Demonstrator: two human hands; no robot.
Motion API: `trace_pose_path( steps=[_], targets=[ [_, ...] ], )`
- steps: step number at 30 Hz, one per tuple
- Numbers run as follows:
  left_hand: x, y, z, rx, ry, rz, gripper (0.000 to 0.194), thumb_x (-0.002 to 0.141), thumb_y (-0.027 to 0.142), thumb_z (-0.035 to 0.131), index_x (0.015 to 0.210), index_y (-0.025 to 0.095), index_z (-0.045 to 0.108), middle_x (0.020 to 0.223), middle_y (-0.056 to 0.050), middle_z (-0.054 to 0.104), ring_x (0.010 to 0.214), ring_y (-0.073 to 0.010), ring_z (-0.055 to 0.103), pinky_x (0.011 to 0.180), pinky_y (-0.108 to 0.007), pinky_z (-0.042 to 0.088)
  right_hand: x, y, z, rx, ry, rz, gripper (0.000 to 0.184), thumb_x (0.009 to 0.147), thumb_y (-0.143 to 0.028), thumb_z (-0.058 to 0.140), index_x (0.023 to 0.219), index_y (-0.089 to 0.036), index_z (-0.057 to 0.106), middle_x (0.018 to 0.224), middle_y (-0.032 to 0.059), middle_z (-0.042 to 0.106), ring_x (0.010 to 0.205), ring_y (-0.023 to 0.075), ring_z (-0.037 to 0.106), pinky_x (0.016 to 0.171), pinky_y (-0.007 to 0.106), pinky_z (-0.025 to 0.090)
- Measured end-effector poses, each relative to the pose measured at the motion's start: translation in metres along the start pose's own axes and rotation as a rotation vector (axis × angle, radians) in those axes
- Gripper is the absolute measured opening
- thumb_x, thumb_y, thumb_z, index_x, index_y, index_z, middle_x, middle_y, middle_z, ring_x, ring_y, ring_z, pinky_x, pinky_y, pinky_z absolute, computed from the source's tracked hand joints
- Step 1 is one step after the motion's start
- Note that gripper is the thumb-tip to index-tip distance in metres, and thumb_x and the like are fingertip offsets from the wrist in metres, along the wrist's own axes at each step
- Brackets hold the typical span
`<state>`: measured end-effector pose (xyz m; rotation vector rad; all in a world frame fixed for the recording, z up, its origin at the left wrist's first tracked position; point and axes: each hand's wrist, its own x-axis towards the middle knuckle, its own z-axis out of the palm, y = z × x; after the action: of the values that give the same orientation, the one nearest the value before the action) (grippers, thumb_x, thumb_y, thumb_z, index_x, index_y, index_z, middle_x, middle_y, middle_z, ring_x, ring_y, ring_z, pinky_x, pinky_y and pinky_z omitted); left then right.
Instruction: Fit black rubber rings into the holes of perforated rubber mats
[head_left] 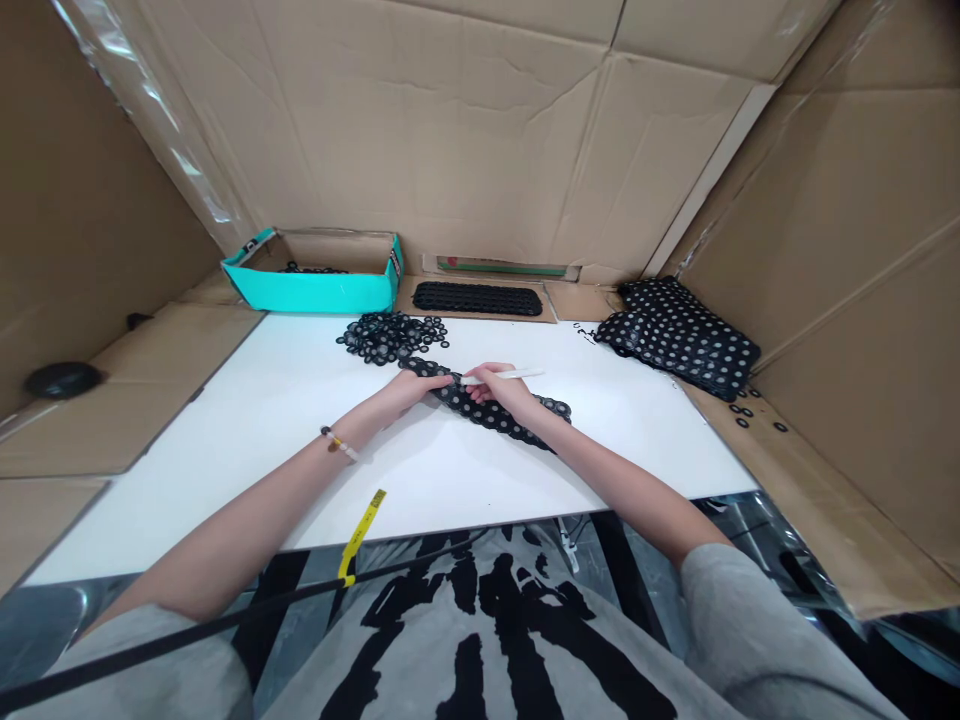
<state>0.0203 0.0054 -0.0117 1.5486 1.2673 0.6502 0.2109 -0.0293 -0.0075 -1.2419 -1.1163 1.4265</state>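
Cardboard walls (420,120) close in around a white board (225,480), and all the action sits at its middle, on a scalloped black rubber strip (487,408) dotted with pale grey circles. It lies slightly slantwise, its near end bunched between the hands and its far end trailing off to the right. The left hand (414,392) is curled over the strip's end, apparently pinching it, while the right hand (501,388) grips a slim white stick (510,376) like a pen, its lower fingers resting against the rubber.

Now the risks: that pinch looks light, so a sideways tug could let the strip slide free. The stick is thin and smooth, and with so little to bear on, it could skid across the rubber or slip out of the fingers. A hard twist might tear the scalloped links, sending pieces among the heap of loose black rings (391,338) just beyond the strip.

Further out, a stack of dotted black sheets (679,335) sits to the strip's right, with a few stray rings (742,412) on the cardboard past it. Behind the strip, a black perforated mat (477,298) lies beside a teal box (311,290). Nearer the body, a yellow tag (360,535) dangles over the board's edge, close enough to snag a forearm.
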Motion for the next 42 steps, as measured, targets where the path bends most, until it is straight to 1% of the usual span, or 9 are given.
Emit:
trace_pose_path(
  steps=[6, 11, 17, 22, 26, 30, 35, 38, 42],
  targets=[
    [-0.001, 0.002, 0.001, -0.073, 0.038, -0.063, 0.037, 0.062, 0.050, 0.076, 0.078, 0.018, 0.071, 0.090, -0.007, 0.075, 0.082, -0.0262, 0.065, 0.071, -0.035, 0.050, 0.002, 0.005, 0.000, 0.018, 0.020, -0.025, 0.019, 0.081, -0.014, 0.051, 0.070, -0.016, 0.067, 0.060, 0.0021, 0.066, 0.052, 0.0093, 0.060, 0.050, 0.018, 0.049],
    [0.002, -0.002, 0.001, -0.071, 0.037, -0.061, 0.042, 0.062, 0.053, 0.076, 0.083, 0.017, 0.073, 0.094, -0.008, 0.076, 0.085, -0.0267, 0.066, 0.074, -0.035, 0.051, 0.000, 0.003, 0.001, 0.023, 0.032, -0.024, 0.019, 0.081, -0.014, 0.051, 0.070, -0.015, 0.066, 0.060, 0.0025, 0.067, 0.052, 0.0096, 0.061, 0.051, 0.019, 0.050],
    [0.001, 0.001, -0.001, -0.077, 0.010, -0.041, 0.049, 0.058, 0.052, 0.080, 0.091, 0.016, 0.073, 0.109, -0.010, 0.073, 0.098, -0.0289, 0.065, 0.087, -0.038, 0.050, -0.002, 0.004, 0.002, 0.009, 0.031, -0.042, 0.014, 0.082, -0.018, 0.055, 0.074, -0.016, 0.068, 0.065, 0.0031, 0.069, 0.056, 0.0096, 0.063, 0.057, 0.020, 0.053],
    [0.004, -0.003, 0.002, -0.179, 0.017, -0.017, 0.050, 0.054, 0.049, 0.082, 0.090, 0.016, 0.072, 0.109, -0.011, 0.073, 0.097, -0.0277, 0.066, 0.087, -0.039, 0.051, 0.000, 0.013, 0.002, -0.130, 0.038, -0.127, 0.011, 0.079, -0.027, 0.062, 0.076, -0.017, 0.066, 0.070, 0.0032, 0.070, 0.062, 0.0115, 0.064, 0.060, 0.023, 0.054],
    [0.005, -0.005, 0.003, -0.202, -0.009, -0.042, 0.050, 0.051, 0.050, 0.083, 0.085, 0.015, 0.071, 0.104, -0.011, 0.074, 0.095, -0.0285, 0.066, 0.085, -0.039, 0.052, 0.001, 0.023, 0.005, -0.270, 0.083, -0.228, 0.012, 0.080, -0.029, 0.058, 0.075, -0.020, 0.065, 0.070, 0.0011, 0.069, 0.063, 0.0132, 0.065, 0.060, 0.024, 0.053],
    [0.005, -0.003, 0.001, -0.175, -0.061, -0.049, 0.046, 0.055, 0.049, 0.082, 0.085, 0.016, 0.071, 0.104, -0.009, 0.074, 0.096, -0.0284, 0.066, 0.086, -0.040, 0.053, 0.002, 0.026, 0.008, -0.366, 0.100, -0.300, 0.014, 0.081, -0.030, 0.055, 0.075, -0.022, 0.064, 0.069, -0.0003, 0.069, 0.064, 0.0141, 0.065, 0.060, 0.025, 0.051],
    [0.003, 0.001, -0.009, -0.048, -0.058, 0.021, 0.045, 0.058, 0.046, 0.081, 0.093, 0.019, 0.073, 0.109, -0.007, 0.073, 0.101, -0.0282, 0.065, 0.090, -0.040, 0.052, 0.003, 0.020, 0.005, -0.315, 0.074, -0.210, 0.012, 0.079, -0.027, 0.057, 0.072, -0.021, 0.064, 0.066, -0.0004, 0.068, 0.059, 0.0123, 0.063, 0.055, 0.023, 0.049],
    [0.002, 0.003, -0.018, 0.017, -0.117, 0.060, 0.048, 0.055, 0.041, 0.083, 0.098, 0.022, 0.075, 0.111, -0.005, 0.073, 0.101, -0.0269, 0.065, 0.091, -0.038, 0.052, 0.003, 0.015, 0.003, -0.177, 0.030, -0.140, 0.011, 0.079, -0.023, 0.057, 0.072, -0.019, 0.064, 0.063, 0.0003, 0.067, 0.055, 0.0102, 0.061, 0.052, 0.020, 0.048],
    [0.004, 0.002, -0.024, 0.029, -0.161, 0.070, 0.048, 0.053, 0.040, 0.084, 0.096, 0.023, 0.076, 0.110, -0.004, 0.074, 0.100, -0.0267, 0.065, 0.090, -0.037, 0.052, 0.000, 0.013, 0.004, -0.032, -0.019, -0.077, 0.011, 0.078, -0.018, 0.055, 0.072, -0.017, 0.064, 0.059, 0.0003, 0.066, 0.049, 0.0087, 0.059, 0.048, 0.018, 0.047]
  ],
)
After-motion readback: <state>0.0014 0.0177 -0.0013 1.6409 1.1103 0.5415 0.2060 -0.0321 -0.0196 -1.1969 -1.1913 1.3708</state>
